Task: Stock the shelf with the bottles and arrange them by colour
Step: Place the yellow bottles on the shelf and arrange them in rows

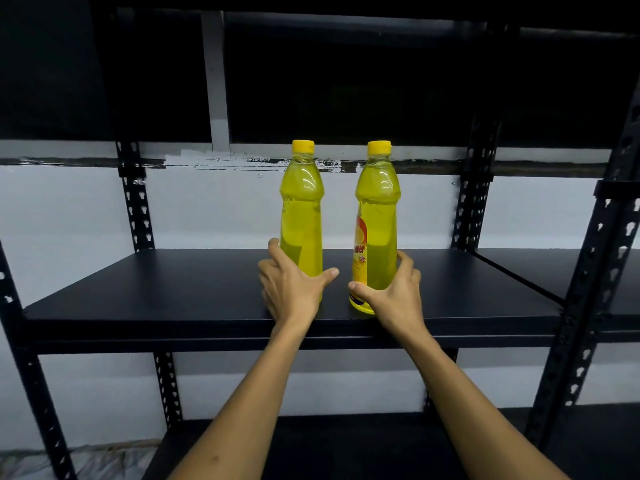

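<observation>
Yellow bottles, two, upright near the front edge of the black shelf (173, 289), slightly apart. Left hand (291, 289) cups the left bottle (301, 216) low, fingers loosely curled round it, thumb out front. Right hand (394, 289) does the same on the right bottle (377, 220), which shows part of a label; whether the grips are firm or letting go can't be told. Best move, likely: keep each base flat, slide rather than lift, set the two just beside each other, labels forward, leaving room for other colours. Shelf is matte dark board on slotted metal uprights (136, 202). Pale wall behind, top part painted black, dim light.
</observation>
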### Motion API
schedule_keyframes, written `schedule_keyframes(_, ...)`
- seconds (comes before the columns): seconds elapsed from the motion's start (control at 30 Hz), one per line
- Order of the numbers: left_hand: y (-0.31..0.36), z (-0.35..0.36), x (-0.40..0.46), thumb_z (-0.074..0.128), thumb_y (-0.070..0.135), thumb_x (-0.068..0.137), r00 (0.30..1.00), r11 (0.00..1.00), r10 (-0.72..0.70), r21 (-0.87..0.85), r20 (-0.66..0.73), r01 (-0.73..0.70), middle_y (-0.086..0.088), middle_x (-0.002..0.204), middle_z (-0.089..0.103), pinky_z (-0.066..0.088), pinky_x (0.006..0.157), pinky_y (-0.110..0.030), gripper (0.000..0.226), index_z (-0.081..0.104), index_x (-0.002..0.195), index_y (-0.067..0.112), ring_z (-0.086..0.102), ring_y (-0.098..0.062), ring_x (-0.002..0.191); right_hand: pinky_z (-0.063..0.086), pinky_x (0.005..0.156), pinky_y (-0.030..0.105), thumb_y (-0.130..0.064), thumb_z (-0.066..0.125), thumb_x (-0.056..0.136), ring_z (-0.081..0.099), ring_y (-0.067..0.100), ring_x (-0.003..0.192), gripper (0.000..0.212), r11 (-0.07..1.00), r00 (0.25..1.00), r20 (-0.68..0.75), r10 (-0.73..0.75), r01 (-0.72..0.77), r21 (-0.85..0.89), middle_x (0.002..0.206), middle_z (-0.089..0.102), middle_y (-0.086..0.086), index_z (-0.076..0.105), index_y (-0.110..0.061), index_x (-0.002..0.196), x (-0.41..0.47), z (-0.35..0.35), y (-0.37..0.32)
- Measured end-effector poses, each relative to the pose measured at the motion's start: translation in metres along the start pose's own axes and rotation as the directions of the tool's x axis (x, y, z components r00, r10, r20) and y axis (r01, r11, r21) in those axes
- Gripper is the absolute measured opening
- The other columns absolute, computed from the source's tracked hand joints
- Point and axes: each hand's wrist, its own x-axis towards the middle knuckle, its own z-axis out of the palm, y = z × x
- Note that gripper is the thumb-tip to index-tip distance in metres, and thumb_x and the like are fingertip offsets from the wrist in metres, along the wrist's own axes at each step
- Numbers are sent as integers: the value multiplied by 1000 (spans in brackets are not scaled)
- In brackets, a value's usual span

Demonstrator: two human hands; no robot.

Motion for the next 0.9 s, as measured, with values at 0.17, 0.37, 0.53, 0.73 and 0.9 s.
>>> schedule_keyframes(0.17, -15, -10, 12, 86, 42, 64, 991, 995, 51, -93, 123, -39, -7, 123, 50, 45, 74, -36, 82, 31, 119, 18, 55, -31, 103, 49, 88, 29, -38, 84, 70, 56, 20, 112, 85, 993, 1000, 21, 22, -24, 116, 132, 52, 6, 32, -19, 135, 2, -5, 7)
schedule_keyframes(0.37, -43, -34, 33, 85, 32, 72, 914, 938, 127, -346, 385, 15, -3, 125, 54, 52, 92, -35, 68, 50, 129, 22, 57, -16, 112, 51, 96, 37, -35, 82, 74, 59, 18, 111, 78, 982, 993, 89, 73, -87, 169, 131, 56, 3, 37, -19, 136, 3, -11, 9)
schedule_keyframes(0.53, -46, -37, 34, 76, 15, 82, 916, 906, 89, -413, 392, 89, -6, 114, 65, 56, 83, -35, 58, 46, 132, 15, 64, -17, 102, 52, 96, 46, -59, 78, 60, 60, 21, 112, 88, 990, 995, 85, 48, -59, 130, 126, 57, 4, 44, -26, 134, 8, -10, 15)
schedule_keyframes(0.73, -42, -33, 30, 63, 9, 92, 932, 928, 79, -367, 355, 61, -7, 123, 65, 49, 88, -30, 36, 54, 127, 11, 60, -15, 105, 45, 88, 26, -14, 67, 90, 56, 11, 102, 62, 975, 990, 117, 79, -101, 199, 115, 54, -7, 34, -16, 143, 3, -14, 13)
schedule_keyframes(0.9, -39, -33, 25, 68, 25, 89, 927, 940, 133, -340, 352, -6, 1, 117, 62, 52, 85, -30, 60, 43, 143, 15, 62, -17, 109, 47, 93, 30, -10, 57, 95, 58, 17, 108, 36, 985, 990, 126, 56, -75, 157, 125, 51, 2, 50, -22, 128, 8, -10, 13)
